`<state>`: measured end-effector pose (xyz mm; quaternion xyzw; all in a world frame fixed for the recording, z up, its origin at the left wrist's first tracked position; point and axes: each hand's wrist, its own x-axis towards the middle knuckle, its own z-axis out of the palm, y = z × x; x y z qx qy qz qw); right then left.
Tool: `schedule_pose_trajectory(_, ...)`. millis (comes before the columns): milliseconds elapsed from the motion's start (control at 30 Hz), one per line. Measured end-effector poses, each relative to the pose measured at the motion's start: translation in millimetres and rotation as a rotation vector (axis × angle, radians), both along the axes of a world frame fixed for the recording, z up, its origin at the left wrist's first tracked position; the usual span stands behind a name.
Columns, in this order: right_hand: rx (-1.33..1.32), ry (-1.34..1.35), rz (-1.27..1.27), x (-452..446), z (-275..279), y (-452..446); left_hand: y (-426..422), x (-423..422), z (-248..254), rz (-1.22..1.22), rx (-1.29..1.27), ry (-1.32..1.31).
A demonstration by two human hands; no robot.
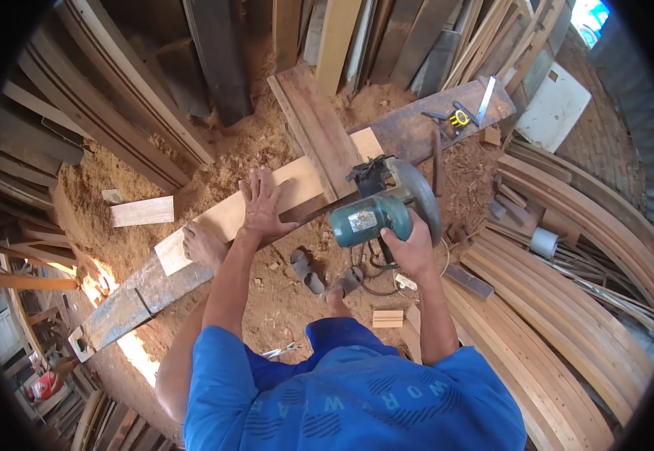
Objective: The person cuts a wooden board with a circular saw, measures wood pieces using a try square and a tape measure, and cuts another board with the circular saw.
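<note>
My left hand [264, 203] lies flat with fingers spread on a pale wooden board [300, 180]. Bare toes [203, 244] press on the same board near its left end. A reddish wooden piece [319, 131] crosses over the board to the right of that hand. My right hand [415, 246] is wrapped round the handle of a green circular saw [360, 222], close to the board's right part. Whether the blade touches the wood is hidden by the saw's body. Under the board runs a long worn plank [143, 297].
On the plank's far end lie a yellow-and-black tape measure [459, 118] and a metal square [486, 101]. Sawdust covers the ground. A small wood offcut [143, 212] lies left. Stacked curved timbers [537, 323] stand right, upright planks [338, 45] at the back. A sandal [306, 272] lies below.
</note>
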<state>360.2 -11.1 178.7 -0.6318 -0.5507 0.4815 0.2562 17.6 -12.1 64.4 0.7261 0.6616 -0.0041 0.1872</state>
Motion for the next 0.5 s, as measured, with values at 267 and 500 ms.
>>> schedule_pose_trajectory(267, -0.070, 0.138, -0.019, -1, 11, 2, 0, -4, -21, 0.025, 0.062, -0.001)
schedule_pose_trajectory(500, -0.074, 0.128, 0.044, -11, 16, 1, 0, -5, -25, 0.033, 0.064, -0.013)
